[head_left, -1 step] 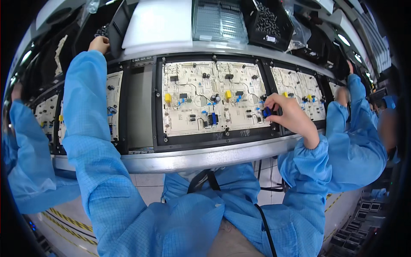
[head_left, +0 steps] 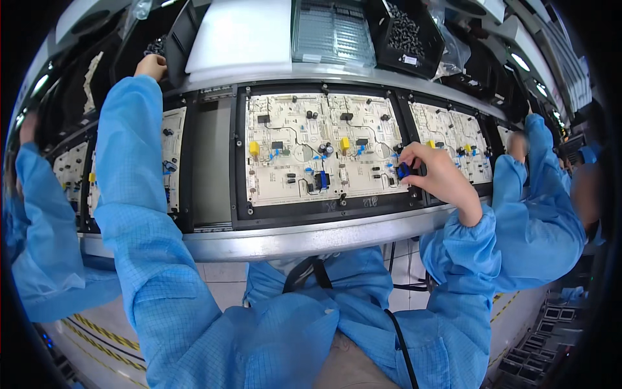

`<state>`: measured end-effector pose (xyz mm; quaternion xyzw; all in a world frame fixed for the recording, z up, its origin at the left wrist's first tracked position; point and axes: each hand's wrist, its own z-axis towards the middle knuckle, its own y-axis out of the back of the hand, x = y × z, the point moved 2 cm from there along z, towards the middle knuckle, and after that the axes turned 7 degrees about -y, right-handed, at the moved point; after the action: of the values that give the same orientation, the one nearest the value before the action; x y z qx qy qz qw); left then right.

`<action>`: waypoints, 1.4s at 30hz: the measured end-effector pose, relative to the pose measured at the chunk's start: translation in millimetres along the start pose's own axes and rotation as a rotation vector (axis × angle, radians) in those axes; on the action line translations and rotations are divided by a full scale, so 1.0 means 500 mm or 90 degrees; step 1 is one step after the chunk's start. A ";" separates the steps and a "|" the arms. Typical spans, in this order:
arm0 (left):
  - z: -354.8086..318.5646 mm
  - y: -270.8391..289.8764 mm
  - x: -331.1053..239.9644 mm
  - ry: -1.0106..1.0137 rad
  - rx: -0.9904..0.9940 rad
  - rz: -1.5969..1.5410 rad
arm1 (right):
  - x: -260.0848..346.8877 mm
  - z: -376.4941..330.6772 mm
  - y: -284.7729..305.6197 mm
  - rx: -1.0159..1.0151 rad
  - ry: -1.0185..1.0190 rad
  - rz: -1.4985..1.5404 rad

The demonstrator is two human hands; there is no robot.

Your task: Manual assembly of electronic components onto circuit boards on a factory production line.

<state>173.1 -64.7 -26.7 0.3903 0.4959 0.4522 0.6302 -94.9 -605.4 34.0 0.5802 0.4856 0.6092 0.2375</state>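
Observation:
My right hand (head_left: 442, 174) is at the lower right corner of a cream circuit board (head_left: 265, 175). Its thumb and fingers pinch a blue-and-black block-shaped component (head_left: 404, 170) that sits at the board surface. A similar blue-and-black component (head_left: 322, 180) stands upright on the same board, left of it. My left arm reaches far forward, and my left hand (head_left: 151, 67) is at the near side of a black bin (head_left: 180, 48) of small dark parts. Its fingers are curled together; whatever they may hold is hidden.
More boards in black frames lie along the metal-edged line (head_left: 291, 241), left and right. Behind it are a white sheet (head_left: 240, 35), a clear tray (head_left: 332, 35) and a black bin of dark parts (head_left: 405, 32). Blue-sleeved people (head_left: 541, 220) work on both sides.

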 end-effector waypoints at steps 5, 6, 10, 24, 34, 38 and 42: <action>-0.003 0.012 0.006 0.041 0.032 0.035 | 0.005 0.011 -0.002 -0.007 0.013 -0.004; -0.001 0.011 0.004 0.053 0.029 0.039 | 0.004 0.011 -0.001 -0.007 0.009 0.000; 0.004 0.003 -0.011 0.052 0.023 0.050 | -0.006 0.011 0.003 0.004 -0.001 0.049; -0.019 0.033 -0.019 0.014 -0.257 -0.021 | 0.011 0.005 -0.013 0.002 0.045 -0.033; -0.143 0.167 -0.191 -0.177 -0.324 -0.626 | -0.005 -0.013 -0.012 -0.064 0.094 -0.048; -0.210 0.173 -0.280 -0.256 -0.213 -0.670 | -0.005 -0.008 -0.016 -0.069 0.091 -0.039; -0.226 0.120 -0.314 -0.254 -0.161 -0.658 | 0.011 -0.014 -0.008 -0.045 0.042 -0.047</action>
<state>35.9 -192.7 49.2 0.0964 0.4359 0.0586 0.8929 -103.7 -601.4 34.1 0.5328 0.4926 0.6355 0.2638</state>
